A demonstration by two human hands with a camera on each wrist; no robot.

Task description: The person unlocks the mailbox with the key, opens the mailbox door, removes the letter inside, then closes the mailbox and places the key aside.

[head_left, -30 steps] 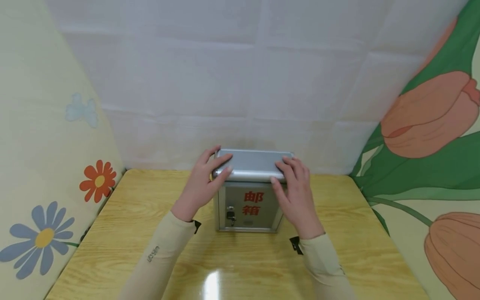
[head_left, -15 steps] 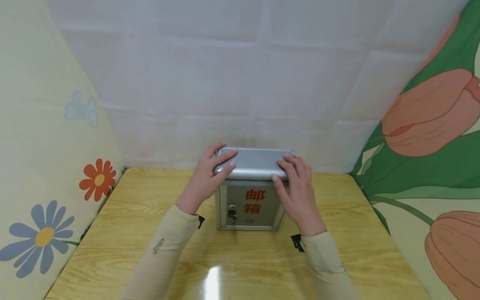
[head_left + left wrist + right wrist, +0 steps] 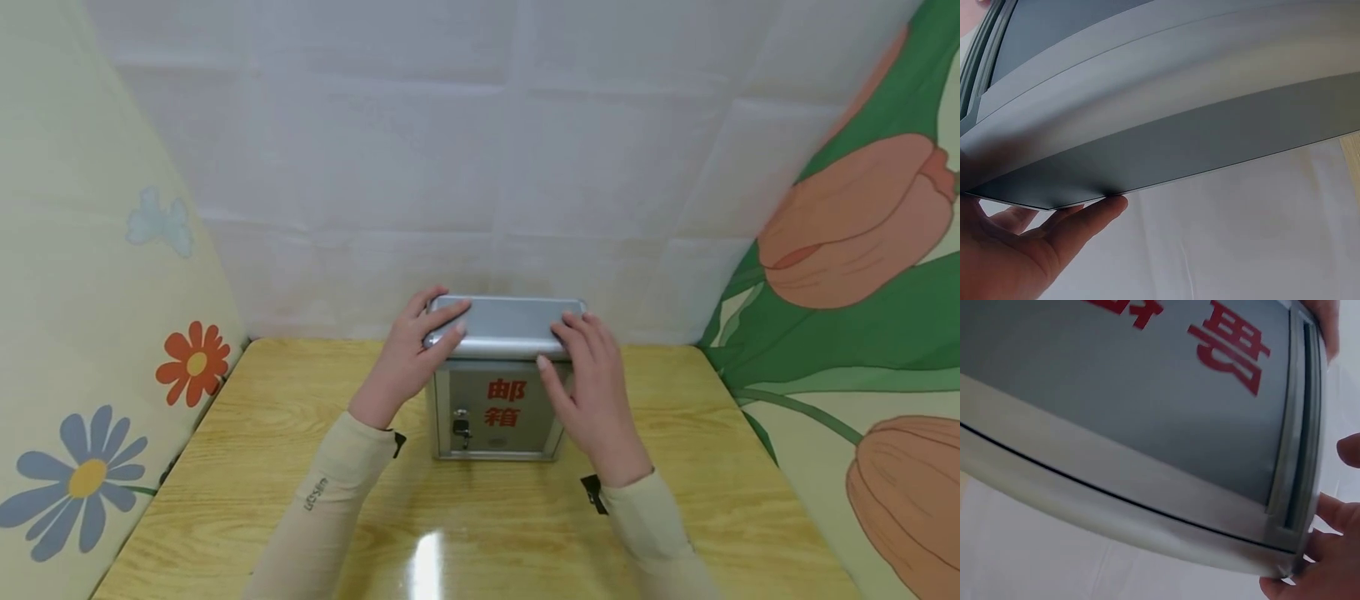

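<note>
A silver metal mailbox (image 3: 504, 400) stands upright on the wooden table, its front panel bearing red characters. A small key (image 3: 462, 428) hangs from the lock at the panel's left. My left hand (image 3: 401, 358) rests on the left end of the box's rounded top, fingers spread over its corner. On the opposite end, the fingers of my right hand (image 3: 596, 383) touch the top while the thumb lies at its front edge. In the left wrist view, fingers (image 3: 1088, 225) lie along the box's edge. The right wrist view shows fingertips touching the box's upper corner; its far side is hidden.
The wood-grain table (image 3: 285, 467) extends around the box. A white cloth backdrop (image 3: 360, 183) hangs behind it. Flower-printed panels flank the table, a pale one (image 3: 82, 308) at left and a tulip one (image 3: 847, 350) at right.
The left hand's fingers lie very slightly farther over the top of the box. Otherwise the box and the right hand look nearly the same, with a small shift of the view.
</note>
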